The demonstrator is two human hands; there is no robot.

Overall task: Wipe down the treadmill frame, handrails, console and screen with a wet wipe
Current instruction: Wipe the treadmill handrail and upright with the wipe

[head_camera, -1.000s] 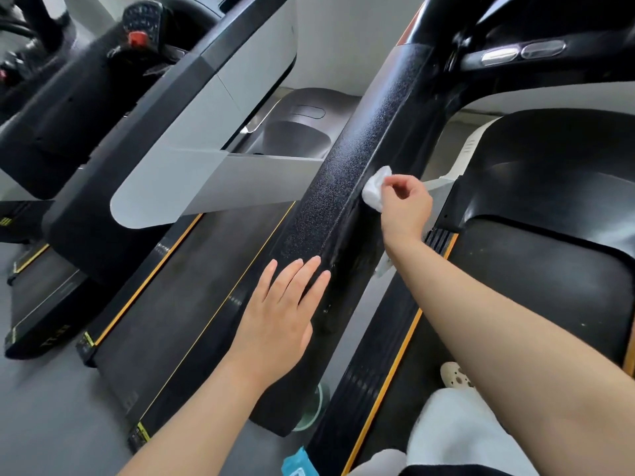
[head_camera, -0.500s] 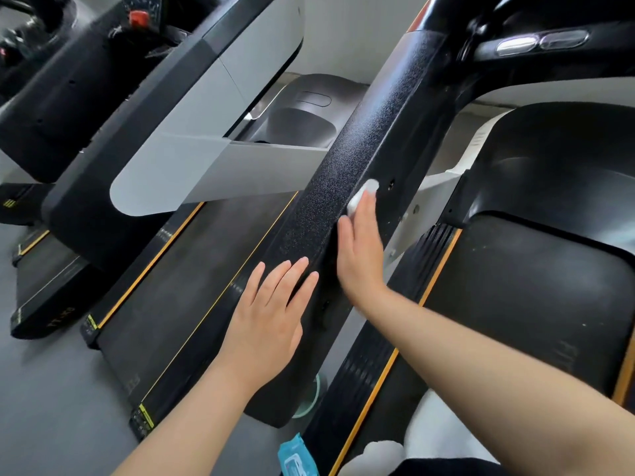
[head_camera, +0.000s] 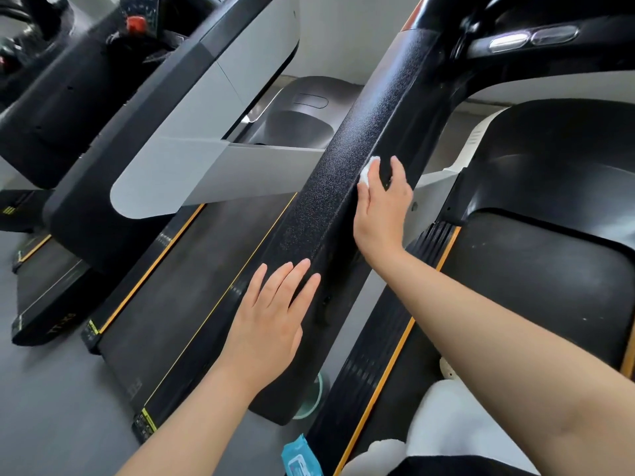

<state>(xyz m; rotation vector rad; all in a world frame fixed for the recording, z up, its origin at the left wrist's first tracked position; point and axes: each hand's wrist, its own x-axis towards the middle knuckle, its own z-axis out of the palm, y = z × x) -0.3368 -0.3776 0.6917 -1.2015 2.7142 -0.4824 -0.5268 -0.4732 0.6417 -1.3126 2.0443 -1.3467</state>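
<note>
Presently, the right hand presses a soft, limp wet wipe under its flattened fingers against the textured frame upright. Below it, the left hand rests open and empty on that upright. Palm pressure should prevent bunching.

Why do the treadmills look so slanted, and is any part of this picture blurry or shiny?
Head view: the wide-angle lens and tilted head slant the textured black upright. The top-left console is smeared by blur. Soft glare whitens the upright's upper part. The handrail sensors gleam. The right hand and wipe are fairly sharp, and so is the left hand.
</note>
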